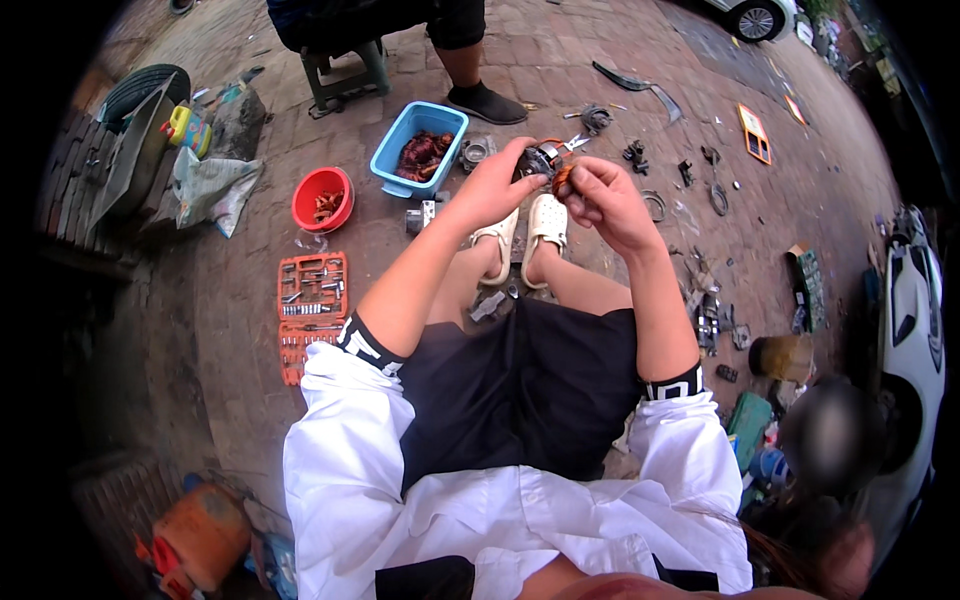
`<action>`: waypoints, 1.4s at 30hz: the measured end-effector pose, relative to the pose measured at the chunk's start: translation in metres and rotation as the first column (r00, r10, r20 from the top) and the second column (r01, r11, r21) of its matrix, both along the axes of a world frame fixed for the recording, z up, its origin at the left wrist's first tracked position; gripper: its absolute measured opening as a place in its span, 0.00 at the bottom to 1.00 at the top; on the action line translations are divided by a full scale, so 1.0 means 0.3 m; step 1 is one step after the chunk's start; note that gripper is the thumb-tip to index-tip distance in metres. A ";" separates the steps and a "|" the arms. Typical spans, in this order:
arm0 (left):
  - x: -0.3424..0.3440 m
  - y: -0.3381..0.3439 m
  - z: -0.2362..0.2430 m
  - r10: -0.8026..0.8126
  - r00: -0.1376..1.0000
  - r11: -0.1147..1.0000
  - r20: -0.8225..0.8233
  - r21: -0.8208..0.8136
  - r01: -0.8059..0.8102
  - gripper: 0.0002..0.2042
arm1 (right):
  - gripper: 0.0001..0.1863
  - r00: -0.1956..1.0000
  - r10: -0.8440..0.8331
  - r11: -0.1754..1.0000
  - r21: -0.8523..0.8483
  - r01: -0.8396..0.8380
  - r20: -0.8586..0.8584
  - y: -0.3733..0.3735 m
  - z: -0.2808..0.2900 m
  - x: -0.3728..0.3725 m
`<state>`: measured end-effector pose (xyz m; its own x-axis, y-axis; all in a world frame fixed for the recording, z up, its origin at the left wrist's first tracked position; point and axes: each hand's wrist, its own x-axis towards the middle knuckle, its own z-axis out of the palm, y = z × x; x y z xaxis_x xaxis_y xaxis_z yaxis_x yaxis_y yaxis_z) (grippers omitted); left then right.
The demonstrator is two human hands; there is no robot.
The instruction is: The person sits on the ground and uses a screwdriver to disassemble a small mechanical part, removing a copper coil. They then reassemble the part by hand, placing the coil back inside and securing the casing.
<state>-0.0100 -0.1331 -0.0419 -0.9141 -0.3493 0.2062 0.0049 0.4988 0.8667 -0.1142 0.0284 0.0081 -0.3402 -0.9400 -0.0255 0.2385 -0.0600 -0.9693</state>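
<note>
Where right grip (608, 207) pinches, copper-coloured coil (563, 181) at fingertips (580, 174)

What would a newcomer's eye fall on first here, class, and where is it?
Probably the bright blue tub, left of upper centre, holding dark reddish pieces, with a smaller red tub below and left of it. Next, perhaps, the copper-orange part pinched in the right hand, near the picture's upper centre.
</note>
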 end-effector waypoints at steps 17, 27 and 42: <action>0.023 0.010 0.010 0.121 0.992 0.986 -0.031 -0.109 -0.124 0.27 | 0.11 0.891 0.272 0.961 0.146 -0.234 -0.363 -0.010 0.029 0.058; 0.023 0.015 0.018 -0.096 0.990 0.929 -0.103 -0.366 0.052 0.28 | 0.12 0.991 -0.027 0.990 -0.137 0.045 0.133 0.005 -0.026 -0.053; 0.025 0.030 0.005 -0.120 0.992 0.978 -0.025 0.168 0.123 0.27 | 0.13 0.985 -0.067 0.981 -0.168 0.094 0.157 0.001 -0.013 -0.035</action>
